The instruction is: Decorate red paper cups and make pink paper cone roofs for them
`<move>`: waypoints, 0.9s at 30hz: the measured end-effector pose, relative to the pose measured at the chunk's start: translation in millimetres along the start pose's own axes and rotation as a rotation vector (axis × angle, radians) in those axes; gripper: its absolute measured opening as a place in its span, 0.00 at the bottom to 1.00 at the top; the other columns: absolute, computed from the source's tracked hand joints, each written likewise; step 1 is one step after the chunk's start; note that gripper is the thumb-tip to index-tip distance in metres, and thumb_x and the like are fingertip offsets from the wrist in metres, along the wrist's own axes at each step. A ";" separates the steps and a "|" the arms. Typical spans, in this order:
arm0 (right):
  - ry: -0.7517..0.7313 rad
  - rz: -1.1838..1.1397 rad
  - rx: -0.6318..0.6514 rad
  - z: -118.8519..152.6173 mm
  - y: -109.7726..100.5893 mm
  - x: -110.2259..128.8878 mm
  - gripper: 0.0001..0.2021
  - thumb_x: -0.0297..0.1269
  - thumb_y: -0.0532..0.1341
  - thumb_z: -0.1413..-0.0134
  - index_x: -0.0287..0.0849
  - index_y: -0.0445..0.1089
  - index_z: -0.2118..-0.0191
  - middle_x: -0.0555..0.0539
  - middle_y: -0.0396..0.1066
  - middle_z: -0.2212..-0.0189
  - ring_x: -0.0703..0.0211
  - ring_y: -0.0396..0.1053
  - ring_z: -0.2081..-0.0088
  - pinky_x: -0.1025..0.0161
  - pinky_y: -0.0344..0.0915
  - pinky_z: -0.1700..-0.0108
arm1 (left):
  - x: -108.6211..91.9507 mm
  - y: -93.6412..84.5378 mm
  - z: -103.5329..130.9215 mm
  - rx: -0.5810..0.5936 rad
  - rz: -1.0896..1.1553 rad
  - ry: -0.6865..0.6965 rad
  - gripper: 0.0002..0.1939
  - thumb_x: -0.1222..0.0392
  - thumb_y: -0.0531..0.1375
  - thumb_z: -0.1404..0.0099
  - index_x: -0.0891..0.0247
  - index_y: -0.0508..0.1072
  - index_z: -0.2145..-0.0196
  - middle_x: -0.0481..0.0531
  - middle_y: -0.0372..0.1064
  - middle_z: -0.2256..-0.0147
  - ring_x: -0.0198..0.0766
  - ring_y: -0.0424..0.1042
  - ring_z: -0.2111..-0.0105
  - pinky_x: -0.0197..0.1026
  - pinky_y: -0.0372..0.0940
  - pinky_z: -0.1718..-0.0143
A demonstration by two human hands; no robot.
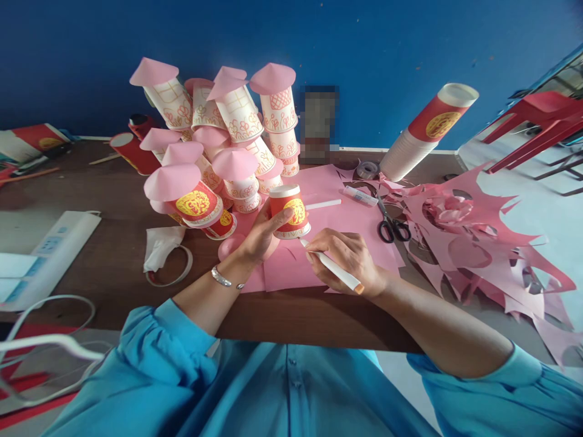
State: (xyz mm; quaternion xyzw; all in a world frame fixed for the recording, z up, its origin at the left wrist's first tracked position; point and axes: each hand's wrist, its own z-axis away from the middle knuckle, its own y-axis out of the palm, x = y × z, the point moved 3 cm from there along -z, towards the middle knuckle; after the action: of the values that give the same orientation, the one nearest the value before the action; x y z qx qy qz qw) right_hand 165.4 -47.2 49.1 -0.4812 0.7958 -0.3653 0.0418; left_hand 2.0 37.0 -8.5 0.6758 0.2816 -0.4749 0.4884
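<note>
Brown tabletop [273,318] and pink paper [291,273] lie beneath the left hand [262,233], curled around a red paper cup [297,209], and the right hand [348,255], pinching a white marker [337,271] near the cup's lower rim, with scissors [385,212], pink scraps [523,267] and blue wall [387,60] farther out.

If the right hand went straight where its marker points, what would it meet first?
Probably the red cup in the left hand; the marker looks near it, though depth is unclear.

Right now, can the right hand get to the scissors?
Probably yes: the scissors lie close by, with only flat pink paper between them and the right hand. It holds a pen, though, which may need putting down.
</note>
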 end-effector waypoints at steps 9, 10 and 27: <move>0.004 0.053 -0.079 0.7 -1.1 -2.6 0.08 0.26 0.60 0.37 0.46 0.65 0.57 0.51 0.75 0.71 0.62 0.74 0.74 0.67 0.66 0.71 | -4.9 7.6 -4.8 -0.039 0.059 -0.008 0.27 0.42 0.67 0.37 0.55 0.74 0.44 0.54 0.79 0.48 0.55 0.69 0.36 0.62 0.64 0.34; 0.002 0.058 -0.080 0.7 -0.8 -2.6 0.08 0.26 0.60 0.37 0.46 0.65 0.57 0.51 0.75 0.70 0.62 0.74 0.74 0.67 0.66 0.71 | -5.3 8.1 -4.7 -0.043 0.059 -0.001 0.26 0.42 0.67 0.37 0.55 0.75 0.45 0.54 0.79 0.48 0.55 0.69 0.36 0.62 0.64 0.34; -0.003 0.086 -0.016 -0.8 -0.7 -2.0 0.05 0.26 0.58 0.35 0.45 0.65 0.60 0.51 0.75 0.71 0.64 0.73 0.74 0.67 0.62 0.73 | 7.5 -10.2 -2.1 -0.048 -0.061 0.056 0.25 0.41 0.67 0.38 0.54 0.77 0.47 0.54 0.78 0.48 0.58 0.67 0.35 0.64 0.62 0.32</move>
State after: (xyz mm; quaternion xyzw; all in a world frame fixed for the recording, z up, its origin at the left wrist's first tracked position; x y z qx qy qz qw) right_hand 166.6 -45.4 49.6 -0.4475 0.8185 -0.3561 0.0546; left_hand -2.9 42.0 -19.2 0.6682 0.3268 -0.4634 0.4817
